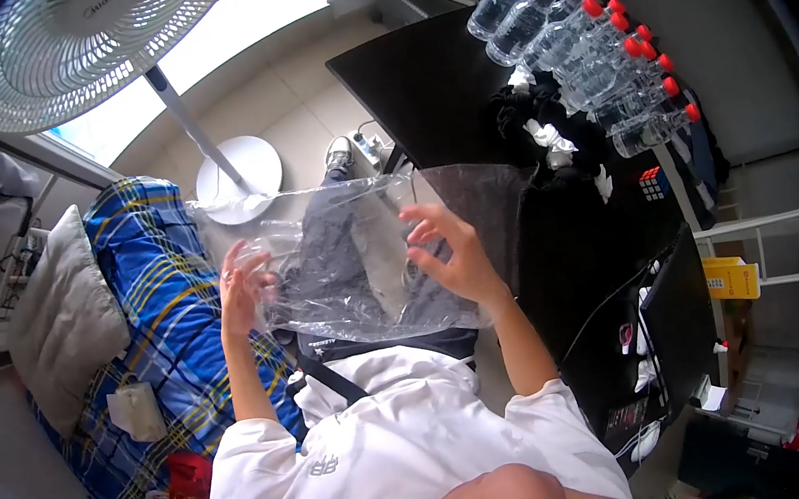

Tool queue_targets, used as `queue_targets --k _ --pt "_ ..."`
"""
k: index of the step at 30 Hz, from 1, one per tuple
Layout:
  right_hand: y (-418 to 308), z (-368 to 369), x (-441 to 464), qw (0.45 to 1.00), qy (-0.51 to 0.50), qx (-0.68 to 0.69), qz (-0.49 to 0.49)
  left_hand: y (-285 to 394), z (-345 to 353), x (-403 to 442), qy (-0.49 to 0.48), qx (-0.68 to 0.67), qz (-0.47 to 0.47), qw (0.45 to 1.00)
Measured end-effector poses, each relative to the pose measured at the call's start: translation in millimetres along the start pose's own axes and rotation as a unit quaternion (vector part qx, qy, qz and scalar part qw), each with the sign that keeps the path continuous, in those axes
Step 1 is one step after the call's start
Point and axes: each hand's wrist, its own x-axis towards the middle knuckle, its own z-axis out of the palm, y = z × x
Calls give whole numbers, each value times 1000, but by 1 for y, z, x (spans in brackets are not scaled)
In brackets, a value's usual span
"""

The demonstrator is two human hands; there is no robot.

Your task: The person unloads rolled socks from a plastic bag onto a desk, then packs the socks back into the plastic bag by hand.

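Observation:
A clear plastic bag (322,277) lies spread out across my lap, wrinkled and see-through, with its right end reaching toward the black table. My left hand (243,288) is at the bag's left part with its fingers bent and apart; whether some fingertips touch the plastic I cannot tell. Over the right part of the bag, my right hand (453,255) has its thumb and fingers curved and spread, with nothing visible gripped between them. Through the film, my dark trousers (333,243) show.
On the black table (416,71) to the right stand several clear bottles (586,53) with red caps, near crumpled white tissues (552,141), a Rubik's cube (652,183) and a monitor (684,323). A white fan (238,175) stands ahead. To the left are a plaid-covered bed (176,314) and a pillow (70,318).

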Motion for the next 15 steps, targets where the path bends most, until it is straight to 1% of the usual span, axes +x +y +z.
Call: queue_targets --k 1,2,3,4,5,6,7,9,10,13,14,15 --pt "-3 1 -3 1000 0 1 0 1 4 2 64 51 47 996" --pt "-7 2 -6 998 -40 43 5 2 7 3 127 101 93 982" --pt "-9 4 -8 993 -79 87 12 2 2 2 148 123 106 976" --pt "-10 5 -9 993 -76 91 14 3 -3 1 169 145 119 968" --pt "-10 7 -10 988 -122 89 20 5 -4 0 238 284 180 911" --pt "-10 10 -11 982 -166 87 26 13 6 1 298 415 237 826" --pt "-8 15 -12 982 -162 91 29 17 20 -4 279 451 275 802" --pt "-6 30 -17 984 -175 25 -12 30 67 -11 174 564 333 735" --pt "-8 38 -19 984 -177 26 -10 28 97 -15 111 584 351 723" --pt "-6 57 -21 985 -158 22 -65 14 172 -15 -108 648 318 684" --pt "-7 55 -21 985 -161 21 -65 6 180 -13 -147 657 300 676" --pt "-9 52 -20 985 -153 -34 -78 1 186 -9 -174 661 289 671"
